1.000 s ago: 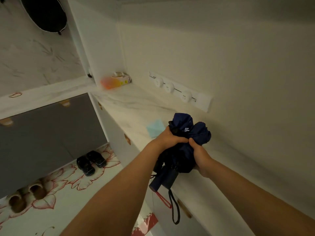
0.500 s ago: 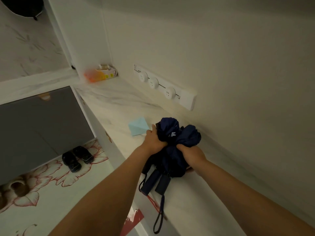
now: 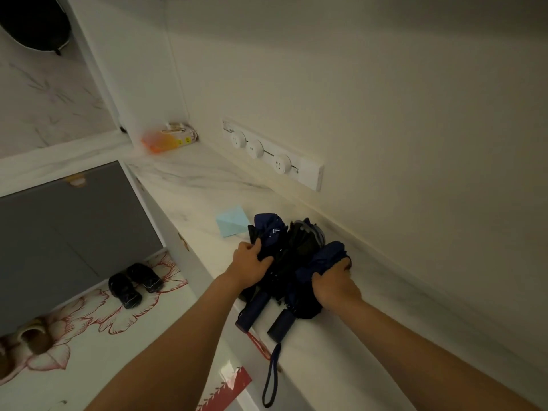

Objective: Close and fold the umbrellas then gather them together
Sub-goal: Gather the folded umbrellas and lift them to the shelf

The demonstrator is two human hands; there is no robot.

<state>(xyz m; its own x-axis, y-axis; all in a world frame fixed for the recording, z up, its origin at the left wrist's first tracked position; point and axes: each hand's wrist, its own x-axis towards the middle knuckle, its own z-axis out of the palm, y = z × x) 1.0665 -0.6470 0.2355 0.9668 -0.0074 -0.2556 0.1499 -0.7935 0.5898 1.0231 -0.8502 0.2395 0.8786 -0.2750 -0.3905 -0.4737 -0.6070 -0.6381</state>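
folded umbrellas (image 3: pixel 299 250) lie bunched on the marble worktop (image 3: pixel 189 185) close to the wall, handles toward 7 o'clock. left hand (image 3: pixel 249 264) grips navy fabric on the bundle's 9 o'clock side; right hand (image 3: pixel 333 287) is curled round navy fabric at 4 o'clock. hands apart, dark folds btwn them. pale blue paper (image 3: pixel 232 222) at 10 o'clock, socket strip (image 3: pixel 267 152) at 12.
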